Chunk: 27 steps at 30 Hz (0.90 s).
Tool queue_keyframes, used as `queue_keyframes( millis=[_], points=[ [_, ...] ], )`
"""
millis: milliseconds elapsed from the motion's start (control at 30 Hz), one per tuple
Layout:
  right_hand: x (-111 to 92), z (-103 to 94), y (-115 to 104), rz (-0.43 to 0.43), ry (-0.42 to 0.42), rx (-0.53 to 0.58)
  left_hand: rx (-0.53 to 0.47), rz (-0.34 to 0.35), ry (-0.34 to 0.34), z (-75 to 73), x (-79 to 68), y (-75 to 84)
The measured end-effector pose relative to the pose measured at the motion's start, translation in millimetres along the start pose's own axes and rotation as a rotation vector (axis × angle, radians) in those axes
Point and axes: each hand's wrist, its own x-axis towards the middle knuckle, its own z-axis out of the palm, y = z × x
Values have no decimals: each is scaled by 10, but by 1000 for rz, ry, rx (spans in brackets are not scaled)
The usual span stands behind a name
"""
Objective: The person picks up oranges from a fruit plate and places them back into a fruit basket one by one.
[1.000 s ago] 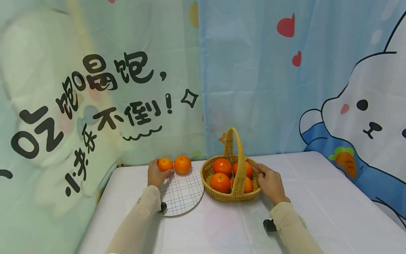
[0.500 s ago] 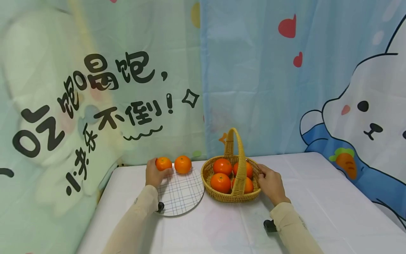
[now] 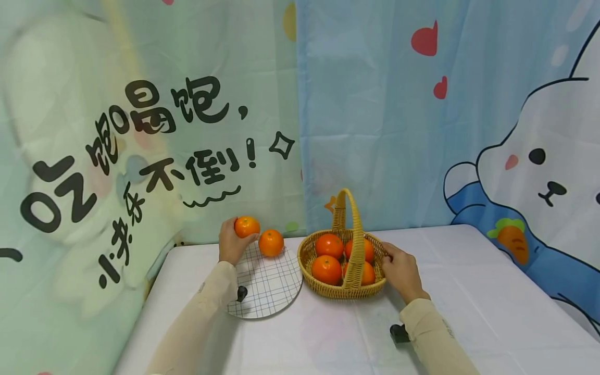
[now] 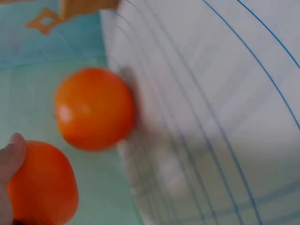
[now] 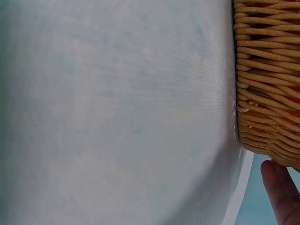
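Note:
Pinched in my left hand (image 3: 232, 245) is an orange (image 3: 247, 226), raised at the far left edge of a round, blue-checked plate (image 3: 267, 286). In the left wrist view my thumb (image 4: 13, 157) presses against its skin. A second orange (image 3: 271, 243) sits at the plate's far edge, just right of the held one. My right hand (image 3: 402, 273) holds the right rim of a yellow wicker basket (image 3: 328, 292) with a tall handle. Several oranges (image 3: 326, 269) lie in that basket. In the right wrist view, fingers (image 5: 276, 180) reach up to the woven side.
A white cloth covers the table (image 3: 300, 344), its back edge close behind the plate and basket. Behind it hangs a printed curtain (image 3: 375, 130) with dark lettering and a cartoon rabbit. The basket stands right beside the plate, and its handle (image 3: 356, 234) rises above the oranges.
My left hand first shifts slightly left with its orange, then lifts it up and a little right, higher than the second orange. The right hand and the basket stay in place.

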Motion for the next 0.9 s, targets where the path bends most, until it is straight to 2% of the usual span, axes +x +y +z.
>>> queue_keyframes(
  millis=[167, 367, 700, 900],
  points=[
    [-2, 0, 11, -16, 8, 8, -53, -8, -12, 111, -5, 201],
    [0, 11, -5, 29, -7, -9, -56, 11, -60, 302, -45, 342],
    [-12, 8, -5, 11, -7, -3, -48, 77, -118, 621, -212, 566],
    [-9, 10, -8, 29, -1, -3, -53, 113, -188, 799, -317, 764]
  ],
)
